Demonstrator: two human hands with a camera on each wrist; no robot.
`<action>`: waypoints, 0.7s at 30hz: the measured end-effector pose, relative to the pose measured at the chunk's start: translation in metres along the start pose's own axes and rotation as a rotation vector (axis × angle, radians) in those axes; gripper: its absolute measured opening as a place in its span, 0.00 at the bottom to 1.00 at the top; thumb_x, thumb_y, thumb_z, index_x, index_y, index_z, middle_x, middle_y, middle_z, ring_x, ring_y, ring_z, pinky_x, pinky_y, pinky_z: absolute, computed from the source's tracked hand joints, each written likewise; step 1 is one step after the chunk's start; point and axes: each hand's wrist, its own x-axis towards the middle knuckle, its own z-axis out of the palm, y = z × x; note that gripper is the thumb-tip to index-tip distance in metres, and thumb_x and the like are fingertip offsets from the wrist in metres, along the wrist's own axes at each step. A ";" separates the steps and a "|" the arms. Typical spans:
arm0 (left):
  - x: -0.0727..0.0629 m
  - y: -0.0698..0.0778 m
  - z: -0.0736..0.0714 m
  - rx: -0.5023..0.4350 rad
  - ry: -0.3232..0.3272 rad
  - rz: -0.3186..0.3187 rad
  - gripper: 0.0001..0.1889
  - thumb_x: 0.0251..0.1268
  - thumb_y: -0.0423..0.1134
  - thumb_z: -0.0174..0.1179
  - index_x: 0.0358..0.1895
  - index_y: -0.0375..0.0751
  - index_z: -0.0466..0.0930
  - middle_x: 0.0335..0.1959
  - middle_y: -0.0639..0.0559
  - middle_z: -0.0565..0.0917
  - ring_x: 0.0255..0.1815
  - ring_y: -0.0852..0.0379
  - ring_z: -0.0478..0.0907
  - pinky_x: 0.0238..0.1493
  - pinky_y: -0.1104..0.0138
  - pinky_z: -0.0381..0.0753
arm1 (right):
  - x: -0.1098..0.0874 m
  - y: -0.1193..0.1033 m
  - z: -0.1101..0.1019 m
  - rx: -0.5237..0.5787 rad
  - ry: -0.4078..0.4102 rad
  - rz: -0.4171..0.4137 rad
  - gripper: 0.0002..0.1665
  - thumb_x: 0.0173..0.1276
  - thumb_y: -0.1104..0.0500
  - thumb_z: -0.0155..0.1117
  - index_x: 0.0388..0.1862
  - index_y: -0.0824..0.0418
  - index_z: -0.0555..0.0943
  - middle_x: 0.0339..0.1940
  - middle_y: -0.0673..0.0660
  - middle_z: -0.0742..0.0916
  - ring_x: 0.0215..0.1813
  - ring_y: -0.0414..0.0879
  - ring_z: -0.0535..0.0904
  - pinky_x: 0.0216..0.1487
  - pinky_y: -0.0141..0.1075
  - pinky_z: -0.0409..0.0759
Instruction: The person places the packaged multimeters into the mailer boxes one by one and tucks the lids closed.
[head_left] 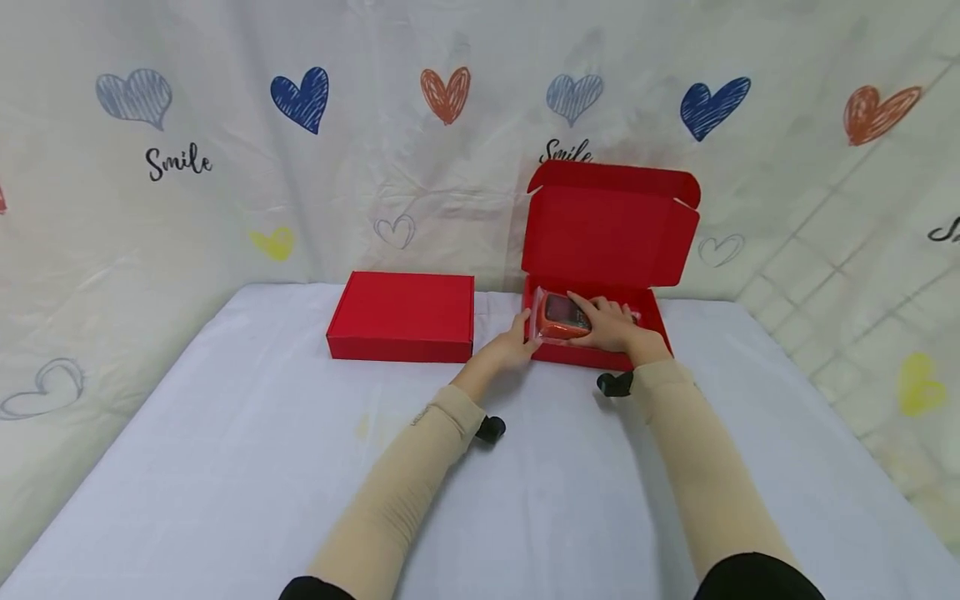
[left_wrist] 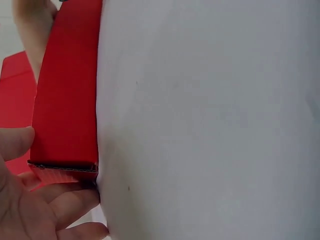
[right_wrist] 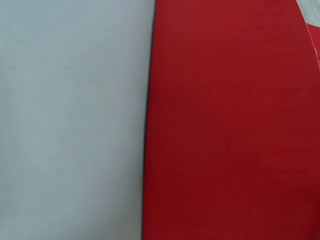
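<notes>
An open red cardboard box point(head_left: 581, 357) stands at the back right of the table, its lid point(head_left: 603, 233) raised against the backdrop. My left hand point(head_left: 516, 343) grips its front left corner. In the left wrist view the thumb of the left hand point(left_wrist: 30, 210) lies by the top edge, with fingers around the side. Inside the box, my right hand point(head_left: 611, 326) holds the right end of an orange packet point(head_left: 557, 317) with a dark panel and clear wrapping. The right wrist view shows only the box's red front wall point(right_wrist: 225, 125) and the cloth; the right hand's fingers are outside it.
A closed red box point(head_left: 408, 312) lies to the left of the open one. White cloth point(head_left: 525, 500) covers the table, and a backdrop point(head_left: 360, 167) printed with hearts rises directly behind both boxes.
</notes>
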 end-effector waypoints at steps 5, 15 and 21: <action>-0.003 -0.004 -0.002 0.020 -0.031 0.016 0.39 0.82 0.46 0.50 0.84 0.45 0.36 0.72 0.35 0.69 0.69 0.41 0.71 0.72 0.48 0.68 | -0.004 -0.003 0.002 -0.001 0.006 -0.001 0.62 0.63 0.41 0.71 0.86 0.55 0.47 0.74 0.74 0.63 0.72 0.69 0.56 0.73 0.72 0.49; -0.008 -0.009 -0.008 0.047 -0.069 0.025 0.42 0.81 0.47 0.52 0.84 0.43 0.34 0.72 0.34 0.69 0.68 0.40 0.72 0.72 0.47 0.67 | -0.005 -0.010 0.007 -0.003 -0.002 0.007 0.63 0.61 0.45 0.73 0.86 0.55 0.47 0.75 0.73 0.63 0.73 0.69 0.56 0.71 0.74 0.52; -0.009 -0.008 -0.007 0.012 -0.090 0.043 0.49 0.78 0.52 0.55 0.83 0.40 0.27 0.76 0.35 0.64 0.70 0.40 0.68 0.71 0.48 0.70 | -0.012 -0.016 0.007 -0.019 -0.002 0.003 0.62 0.62 0.44 0.74 0.85 0.56 0.48 0.73 0.73 0.64 0.72 0.69 0.57 0.72 0.72 0.53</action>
